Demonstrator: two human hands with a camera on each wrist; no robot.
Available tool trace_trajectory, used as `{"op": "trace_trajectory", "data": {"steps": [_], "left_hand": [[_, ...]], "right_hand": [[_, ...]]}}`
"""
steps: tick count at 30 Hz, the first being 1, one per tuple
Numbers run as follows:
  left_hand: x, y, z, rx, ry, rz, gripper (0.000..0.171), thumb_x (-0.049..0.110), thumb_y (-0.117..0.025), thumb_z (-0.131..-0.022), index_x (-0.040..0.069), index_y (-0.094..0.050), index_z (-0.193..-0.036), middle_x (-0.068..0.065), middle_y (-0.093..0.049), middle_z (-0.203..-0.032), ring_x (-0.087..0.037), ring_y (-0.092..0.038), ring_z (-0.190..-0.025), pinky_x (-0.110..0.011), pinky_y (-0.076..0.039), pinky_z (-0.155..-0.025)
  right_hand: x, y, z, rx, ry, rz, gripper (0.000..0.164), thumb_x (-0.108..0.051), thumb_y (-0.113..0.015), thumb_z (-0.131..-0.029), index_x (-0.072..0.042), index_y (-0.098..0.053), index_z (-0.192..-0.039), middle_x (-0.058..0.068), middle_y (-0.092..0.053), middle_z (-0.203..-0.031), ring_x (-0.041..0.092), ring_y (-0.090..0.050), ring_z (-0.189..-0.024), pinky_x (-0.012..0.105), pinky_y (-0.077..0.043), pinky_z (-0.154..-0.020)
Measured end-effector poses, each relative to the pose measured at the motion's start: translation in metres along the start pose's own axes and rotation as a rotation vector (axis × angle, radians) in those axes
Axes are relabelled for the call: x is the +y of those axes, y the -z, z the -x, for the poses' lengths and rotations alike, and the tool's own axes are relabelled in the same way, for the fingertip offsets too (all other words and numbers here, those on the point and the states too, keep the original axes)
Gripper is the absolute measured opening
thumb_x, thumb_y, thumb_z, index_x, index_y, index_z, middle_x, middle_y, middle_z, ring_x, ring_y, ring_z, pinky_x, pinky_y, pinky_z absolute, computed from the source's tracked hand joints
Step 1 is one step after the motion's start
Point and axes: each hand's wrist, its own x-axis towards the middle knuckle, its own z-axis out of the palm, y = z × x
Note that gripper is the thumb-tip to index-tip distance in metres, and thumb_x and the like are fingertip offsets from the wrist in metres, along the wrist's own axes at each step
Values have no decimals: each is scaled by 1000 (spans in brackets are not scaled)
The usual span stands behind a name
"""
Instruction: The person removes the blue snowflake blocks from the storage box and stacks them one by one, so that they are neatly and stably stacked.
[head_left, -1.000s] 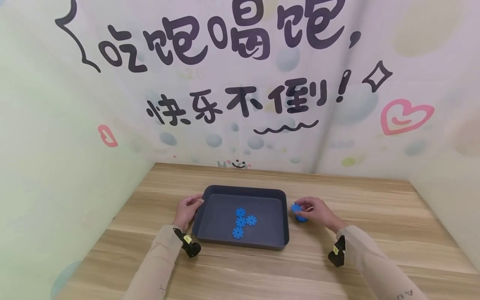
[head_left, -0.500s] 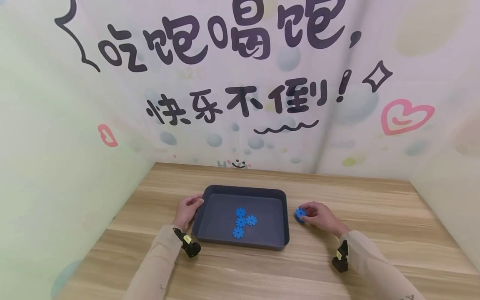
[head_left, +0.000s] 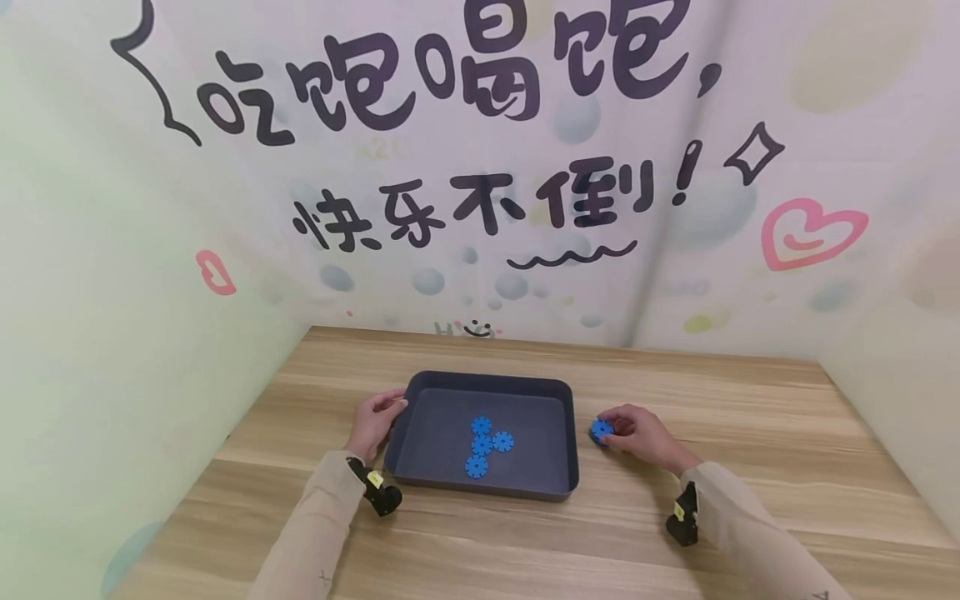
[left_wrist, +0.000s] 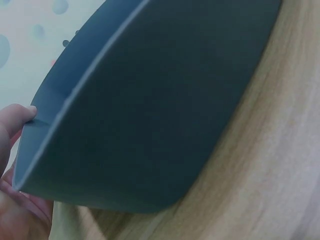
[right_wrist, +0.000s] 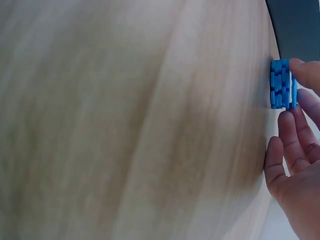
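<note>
My left hand (head_left: 372, 423) grips the left wall of a dark grey rectangular tray (head_left: 487, 383). In the left wrist view the thumb lies over the rim of that tray (left_wrist: 135, 110), with fingers below outside. Several blue notched plastic discs (head_left: 472, 467) lie flat on the tray floor, edge to edge in a branching group. Right of the tray, my right hand (head_left: 643, 435) pinches the top blue disc (head_left: 599, 428) of a short stack. From the right wrist, a thin gap shows between this disc (right_wrist: 294, 90) and the stack (right_wrist: 279, 85) below; the other fingers are loosely bent.
Everything rests on a wood-grain table (head_left: 525, 550). A white printed backdrop (head_left: 480, 283) rises behind its far edge, with fabric walls at both sides. Each wrist carries a black camera (head_left: 682, 517).
The right hand has shifted slightly right and toward the person, from over the stack's far side to its right side. The left hand, the tray and its discs look unmoved.
</note>
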Motion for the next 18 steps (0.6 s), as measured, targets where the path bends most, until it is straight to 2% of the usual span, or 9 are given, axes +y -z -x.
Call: {"op": "trace_trajectory", "data": {"steps": [18], "left_hand": [[0, 0, -1, -5, 6, 23, 33, 12, -60, -83, 1, -58, -113, -6, -56, -90, -10, -50, -73, -22, -42, -61]], "right_hand": [[1, 0, 0, -21, 2, 7, 34, -10, -69, -75, 4, -59, -105, 10, -58, -91, 19, -54, -79, 30, -45, -68]]}}
